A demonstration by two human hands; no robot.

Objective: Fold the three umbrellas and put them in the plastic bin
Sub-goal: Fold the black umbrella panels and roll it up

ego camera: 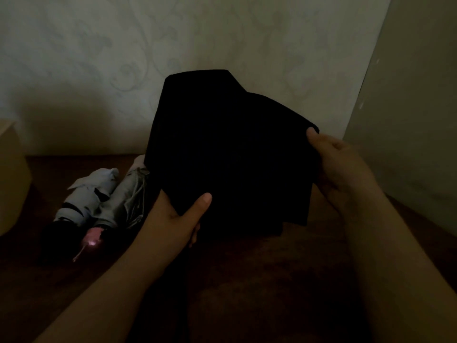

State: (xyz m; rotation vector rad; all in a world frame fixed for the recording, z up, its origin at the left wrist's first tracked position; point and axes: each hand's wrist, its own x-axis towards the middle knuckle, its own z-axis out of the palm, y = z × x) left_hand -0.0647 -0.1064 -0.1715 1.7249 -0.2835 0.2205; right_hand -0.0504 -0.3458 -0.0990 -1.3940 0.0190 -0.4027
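black umbrella raised over dark surface, canopy flaps spread for pleating | left hand pinches lower flap, thumb on top | right hand pinches right edge | 2 pale umbrellas lie left, near plastic bin

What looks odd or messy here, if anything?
Nothing looks damaged or spilled. The black umbrella is not yet folded: its canopy hangs in loose panels, pinched by the left hand and the right hand. Two umbrellas, a light grey one and a silver one, lie outside the cream bin.
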